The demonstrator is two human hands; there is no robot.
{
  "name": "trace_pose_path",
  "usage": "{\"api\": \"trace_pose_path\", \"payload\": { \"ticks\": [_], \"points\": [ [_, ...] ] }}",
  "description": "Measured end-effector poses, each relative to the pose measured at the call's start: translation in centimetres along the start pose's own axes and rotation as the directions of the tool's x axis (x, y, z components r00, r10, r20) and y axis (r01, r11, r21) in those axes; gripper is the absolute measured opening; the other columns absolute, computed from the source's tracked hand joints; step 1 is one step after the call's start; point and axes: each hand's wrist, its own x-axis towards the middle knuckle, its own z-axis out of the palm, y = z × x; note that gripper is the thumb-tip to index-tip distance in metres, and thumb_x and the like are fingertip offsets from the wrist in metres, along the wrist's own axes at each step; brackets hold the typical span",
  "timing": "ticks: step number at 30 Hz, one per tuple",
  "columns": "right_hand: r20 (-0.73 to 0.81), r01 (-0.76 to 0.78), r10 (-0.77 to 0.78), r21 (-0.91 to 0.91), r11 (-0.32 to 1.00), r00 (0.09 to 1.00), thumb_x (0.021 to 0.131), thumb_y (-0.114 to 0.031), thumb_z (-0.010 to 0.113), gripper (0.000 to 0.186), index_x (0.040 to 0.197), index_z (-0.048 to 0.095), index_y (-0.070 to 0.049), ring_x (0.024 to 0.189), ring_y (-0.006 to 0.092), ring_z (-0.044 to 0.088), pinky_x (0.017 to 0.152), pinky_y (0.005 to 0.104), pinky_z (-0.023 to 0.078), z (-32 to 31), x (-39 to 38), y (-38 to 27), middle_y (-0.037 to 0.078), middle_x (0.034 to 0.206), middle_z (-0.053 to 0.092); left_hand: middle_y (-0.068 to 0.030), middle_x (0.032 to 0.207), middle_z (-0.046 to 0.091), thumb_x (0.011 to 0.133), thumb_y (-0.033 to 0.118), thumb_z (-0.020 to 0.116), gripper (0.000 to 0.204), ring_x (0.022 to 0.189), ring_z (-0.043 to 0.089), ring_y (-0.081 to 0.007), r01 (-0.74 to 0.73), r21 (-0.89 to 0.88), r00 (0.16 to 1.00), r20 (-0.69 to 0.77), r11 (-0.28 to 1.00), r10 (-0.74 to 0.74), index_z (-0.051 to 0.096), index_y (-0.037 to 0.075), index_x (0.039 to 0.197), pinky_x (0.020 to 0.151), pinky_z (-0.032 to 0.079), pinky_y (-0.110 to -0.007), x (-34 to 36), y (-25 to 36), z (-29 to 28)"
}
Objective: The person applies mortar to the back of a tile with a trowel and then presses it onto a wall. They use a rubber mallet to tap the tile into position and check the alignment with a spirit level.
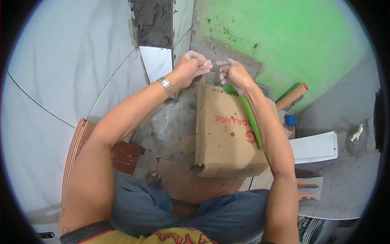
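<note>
Cardboard box (225, 136) partly hidden by right forearm (273, 130); left hand (191, 68), right hand (235, 75) curled, cannot tell if holding.

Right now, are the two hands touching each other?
Apart: the head view shows a narrow gap between the left hand and the right hand, with background visible through it.

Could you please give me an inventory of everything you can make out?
Cardboard box: one, brown, centre
Strip: one, green, over the box
Pipe: one, orange, right of centre
Block: one, blue, below the pipe
Board: one, white, right of the box
Lump: one, cream, far right
Slabs: several, brownish, left
Painted wall: one, green, upper right
Marbled panels: several, whitish, left
Wristwatch: one, silvery, left wrist
Trousers: one pair, blue, lower middle
Shirt: one, mostly yellow, bottom edge
Left hand: one, dusty fingers, upper centre
Right hand: one, dusty fingers, beside it
</note>
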Motion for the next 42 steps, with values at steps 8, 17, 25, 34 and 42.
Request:
{"api": "trace_pose_path", "payload": {
  "ticks": [8,17,25,34,42],
  "points": [
    [0.179,0.265,-0.238,-0.147,0.953,0.955,0.095,0.012,0.043,0.076,0.161,0.007,0.000,0.115,0.0314,0.066,0.093,0.0376,0.060,1.5,-2.0,-1.1,0.028,0.141,0.052,-0.0101,0.108,0.068,0.100,0.015,0.062,0.018,0.093,0.065,-0.0113,-0.445,0.473,0.891,0.323,0.760,0.320,0.064,0.001,0.111,0.076,0.054,-0.026,-0.5,0.1,0.4],
    [-0.047,0.154,-0.172,-0.268,0.951,0.984,0.091,-0.006,0.071,0.032,0.117,0.064,0.011,0.085,0.0164,0.074,0.070,0.0284,0.057,1.7,-1.4,-0.8,0.019,0.101,0.074,-0.0057,0.099,0.071,0.101,0.023,0.066,0.022,0.081,0.060,-0.0085,-0.301,0.383,0.953,0.165,0.874,0.255,0.066,0.002,0.105,0.068,0.051,-0.026,0.4,-1.0,0.6],
    [-0.024,0.184,-0.258,-0.638,0.748,0.966,0.089,-0.009,0.075,0.011,0.086,0.073,0.001,0.058,0.0144,0.069,0.057,0.0312,0.051,3.3,-2.3,-1.9,0.010,0.067,0.071,-0.0001,0.085,0.066,0.100,0.024,0.066,0.020,0.074,0.055,-0.0066,-0.204,0.390,0.968,0.219,0.898,0.125,0.069,0.004,0.101,0.062,0.046,-0.023,-2.3,-0.8,-1.4],
    [0.364,0.487,-0.464,-0.856,0.175,0.807,0.089,-0.012,0.068,0.014,0.094,0.072,0.000,0.093,0.0443,0.067,0.081,0.0522,0.052,15.6,2.4,-7.0,0.027,0.094,0.069,-0.0006,0.076,0.064,0.093,0.022,0.070,0.018,0.067,0.056,-0.0100,0.093,-0.044,0.840,-0.532,0.995,-0.103,0.069,0.005,0.086,0.061,0.047,-0.029,-6.4,-16.3,-10.4],
    [0.366,0.281,-0.316,-0.917,-0.284,0.875,0.084,-0.022,0.076,0.028,0.099,0.072,0.001,0.098,0.0440,0.070,0.089,0.0497,0.057,21.3,13.9,-6.8,0.028,0.100,0.072,0.0005,0.075,0.066,0.085,0.021,0.078,0.016,0.060,0.055,-0.0116,0.162,-0.117,0.676,-0.710,0.980,-0.196,0.072,0.005,0.087,0.060,0.048,-0.032,-3.4,-22.8,-19.0]
  ]
}}
